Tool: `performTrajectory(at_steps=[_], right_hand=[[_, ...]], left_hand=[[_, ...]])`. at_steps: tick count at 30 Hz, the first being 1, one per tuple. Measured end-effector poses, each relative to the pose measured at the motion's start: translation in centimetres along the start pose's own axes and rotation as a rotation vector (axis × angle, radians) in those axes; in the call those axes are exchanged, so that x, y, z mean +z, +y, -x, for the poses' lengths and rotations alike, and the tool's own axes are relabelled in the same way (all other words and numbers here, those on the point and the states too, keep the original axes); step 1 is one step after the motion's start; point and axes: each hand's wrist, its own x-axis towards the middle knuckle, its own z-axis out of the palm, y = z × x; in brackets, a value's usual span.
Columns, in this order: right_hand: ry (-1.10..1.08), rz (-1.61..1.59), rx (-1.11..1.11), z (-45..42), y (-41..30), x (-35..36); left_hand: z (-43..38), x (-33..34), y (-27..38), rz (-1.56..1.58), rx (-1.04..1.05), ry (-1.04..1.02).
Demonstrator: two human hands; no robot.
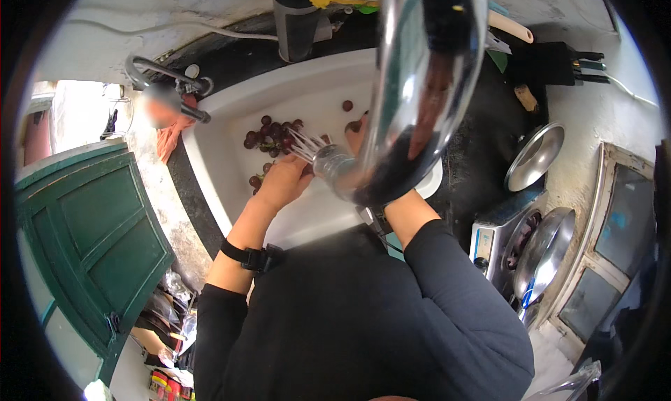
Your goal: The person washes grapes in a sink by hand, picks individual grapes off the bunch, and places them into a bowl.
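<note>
Dark red grapes (272, 132) lie in a bunch in the white sink (320, 217), and more grapes (256, 181) show beside my left hand (285, 181). My left hand reaches in with curled fingers under water streams (304, 145); a grape shows at its fingertips, but its grip is unclear. Water comes from the spout of a large chrome faucet (398, 175) close to the camera. That faucet hides most of my right hand (357, 136); only some fingers show, beside a dark grape (354, 126). One loose grape (347, 106) rests farther back.
A second faucet (168, 68) stands at the left rim, with an orange cloth (169, 141) near it. Along the right are a knife block (548, 63), a metal lid (534, 156), and a gas stove (490, 244) with a pan (545, 254). A green door (94, 217) is at left.
</note>
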Motion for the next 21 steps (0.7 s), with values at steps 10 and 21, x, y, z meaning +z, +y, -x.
performTrajectory(at_steps=[10, 21], right_hand=[[0.151, -0.117, -0.357, -3.3, 5.8, 5.5], [-0.030, -0.364, -0.105, -2.2, 2.6, 3.4]], left_hand=[[-0.2, 5.1, -3.4, 0.714, -0.364, -0.107], [1.4, 5.1, -5.1, 0.987, -0.464, -0.116]])
